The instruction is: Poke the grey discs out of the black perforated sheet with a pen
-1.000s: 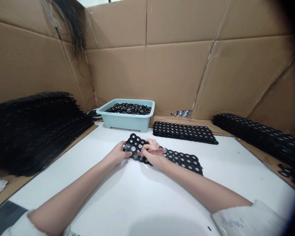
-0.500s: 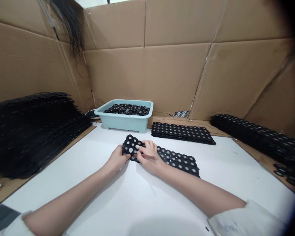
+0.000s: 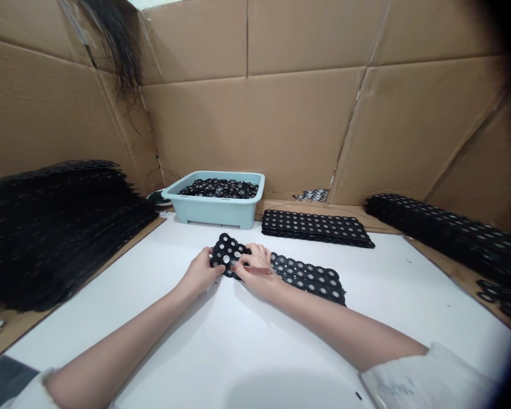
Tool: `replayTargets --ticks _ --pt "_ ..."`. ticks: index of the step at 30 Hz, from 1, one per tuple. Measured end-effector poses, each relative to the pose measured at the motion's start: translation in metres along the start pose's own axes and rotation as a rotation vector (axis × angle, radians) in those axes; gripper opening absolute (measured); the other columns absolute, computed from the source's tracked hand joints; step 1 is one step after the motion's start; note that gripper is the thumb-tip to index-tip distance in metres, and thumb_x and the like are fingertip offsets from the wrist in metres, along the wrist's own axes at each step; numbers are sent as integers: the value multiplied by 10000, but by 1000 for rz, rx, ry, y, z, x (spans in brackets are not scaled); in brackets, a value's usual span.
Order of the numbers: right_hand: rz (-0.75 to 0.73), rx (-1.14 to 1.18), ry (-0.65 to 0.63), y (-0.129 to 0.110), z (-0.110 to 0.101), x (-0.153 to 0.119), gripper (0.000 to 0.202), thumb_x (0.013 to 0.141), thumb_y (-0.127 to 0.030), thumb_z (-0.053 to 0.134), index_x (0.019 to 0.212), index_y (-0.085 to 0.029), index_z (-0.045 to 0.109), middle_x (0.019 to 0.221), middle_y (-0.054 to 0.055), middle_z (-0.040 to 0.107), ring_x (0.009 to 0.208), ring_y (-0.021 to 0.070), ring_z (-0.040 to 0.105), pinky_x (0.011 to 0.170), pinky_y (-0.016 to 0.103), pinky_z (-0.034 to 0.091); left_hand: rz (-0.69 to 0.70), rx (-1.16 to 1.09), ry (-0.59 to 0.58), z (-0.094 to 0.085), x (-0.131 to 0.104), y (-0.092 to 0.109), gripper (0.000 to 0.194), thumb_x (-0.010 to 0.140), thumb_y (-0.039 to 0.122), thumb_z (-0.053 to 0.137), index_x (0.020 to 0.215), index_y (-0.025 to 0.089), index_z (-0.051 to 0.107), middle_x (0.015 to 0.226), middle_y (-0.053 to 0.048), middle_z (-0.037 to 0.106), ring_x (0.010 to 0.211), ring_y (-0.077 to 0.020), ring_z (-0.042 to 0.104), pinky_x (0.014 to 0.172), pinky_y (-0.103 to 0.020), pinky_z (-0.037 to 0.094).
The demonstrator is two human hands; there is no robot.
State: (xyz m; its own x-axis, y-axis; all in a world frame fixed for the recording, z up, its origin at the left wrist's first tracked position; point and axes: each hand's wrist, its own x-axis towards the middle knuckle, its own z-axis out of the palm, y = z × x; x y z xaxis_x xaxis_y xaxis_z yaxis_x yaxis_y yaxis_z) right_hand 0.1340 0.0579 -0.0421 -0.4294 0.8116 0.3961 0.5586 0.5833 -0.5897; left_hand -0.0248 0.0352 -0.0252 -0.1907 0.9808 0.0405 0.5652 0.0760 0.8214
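Observation:
A black strip [image 3: 310, 278] covered in rows of round rings with pale centres lies across the white table in front of me. Its left end is raised a little, and my left hand [image 3: 201, 272] pinches that edge between thumb and fingers. My right hand [image 3: 259, 258] rests over the strip's middle and hides part of it. Within its fingers is a slim tool with a translucent reddish-brown handle [image 3: 259, 271], its tip end pointing left at the rings. What the tip touches is too small to tell.
A light blue tub [image 3: 217, 211] full of black round pieces stands at the back. Right of it lies a stack of ringed strips [image 3: 317, 227]. Another long stack [image 3: 447, 227] runs along the right edge. A tall black pile [image 3: 59, 233] fills the left. Cardboard walls [image 3: 306, 125] enclose the table.
The view has tipped very slightly. Both hands keep nearly the same places on the strip, with only a small shift of the right fingers and tool.

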Motion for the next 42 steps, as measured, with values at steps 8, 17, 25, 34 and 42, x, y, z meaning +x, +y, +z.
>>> replayTargets --ticks 8,17,25,34,42 --pt "40 45 4 2 0 2 255 778 -241 442 550 -185 544 933 23 463 990 180 358 894 370 225 5 -5 -10 -1 2 2 251 552 204 582 778 166 480 661 9 558 627 -172 532 552 -249 373" --pt "1 -10 -7 1 -1 0 244 786 -282 453 583 -187 550 951 31 462 1009 190 355 890 379 231 -25 -43 33 2 -4 4 334 592 202 559 904 153 450 722 -21 578 675 -188 556 587 -268 400" --pt "-37 -128 17 -6 -2 -3 259 812 -290 407 611 -179 528 960 66 461 977 223 356 841 395 270 63 1 78 8 -16 2 334 643 228 521 955 177 415 749 -26 574 727 -207 552 633 -292 388" --pt "2 -89 -6 0 -1 1 257 794 -312 430 586 -178 499 869 47 461 918 206 375 815 380 283 -37 -22 -31 11 -18 18 289 659 341 527 871 151 476 737 -32 582 677 -179 539 593 -260 380" --pt "85 218 -25 12 -9 12 226 729 -225 446 508 -180 443 791 14 510 847 167 462 798 322 347 169 161 -23 -1 5 1 157 628 244 496 761 171 537 720 -15 602 675 -193 542 571 -252 359"
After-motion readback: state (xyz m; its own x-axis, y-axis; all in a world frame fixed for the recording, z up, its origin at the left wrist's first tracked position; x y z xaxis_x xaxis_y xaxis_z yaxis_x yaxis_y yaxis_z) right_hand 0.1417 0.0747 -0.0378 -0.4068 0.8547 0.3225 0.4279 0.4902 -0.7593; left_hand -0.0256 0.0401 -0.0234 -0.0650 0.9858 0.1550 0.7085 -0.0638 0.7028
